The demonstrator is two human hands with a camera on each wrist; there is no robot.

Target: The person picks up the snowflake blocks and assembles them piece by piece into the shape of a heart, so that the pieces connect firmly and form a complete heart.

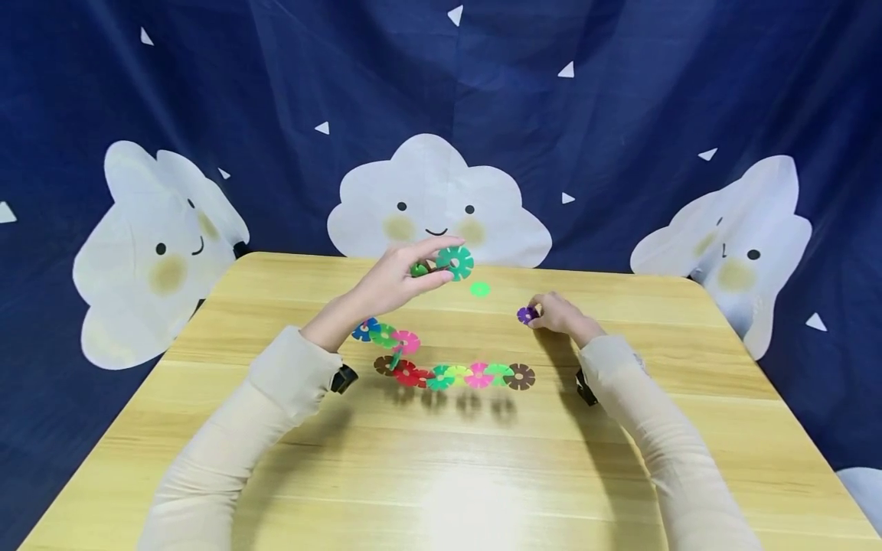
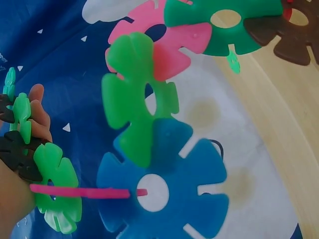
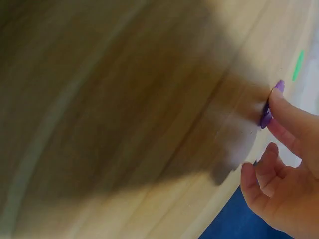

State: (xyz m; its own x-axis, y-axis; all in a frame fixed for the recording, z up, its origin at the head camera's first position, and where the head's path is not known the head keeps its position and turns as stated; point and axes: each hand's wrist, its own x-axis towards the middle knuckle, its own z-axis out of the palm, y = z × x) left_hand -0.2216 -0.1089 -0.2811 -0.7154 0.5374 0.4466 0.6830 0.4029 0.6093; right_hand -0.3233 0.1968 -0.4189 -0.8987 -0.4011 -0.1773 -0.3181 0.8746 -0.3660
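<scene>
My left hand (image 1: 393, 277), raised over the table's far side, holds a teal slotted plastic disc (image 1: 465, 262) between thumb and fingers. More discs link on behind it. The linked chain continues below the wrist, from a blue disc (image 1: 364, 332) through pink, red and yellow ones to a brown disc (image 1: 525, 379). In the left wrist view, the blue disc (image 2: 209, 169) joins a green disc (image 2: 119, 99) and a pink edge-on disc (image 2: 79, 192). My right hand (image 1: 560, 315) pinches a purple disc (image 1: 525, 315) close to the tabletop; the right wrist view shows this purple disc (image 3: 266, 118) nearly edge-on.
A loose bright green disc (image 1: 480, 289) lies near the far edge of the wooden table (image 1: 386, 474), between the hands. Shadows of the chain fall on the tabletop. Behind hangs a dark blue curtain (image 1: 386, 76) with white clouds.
</scene>
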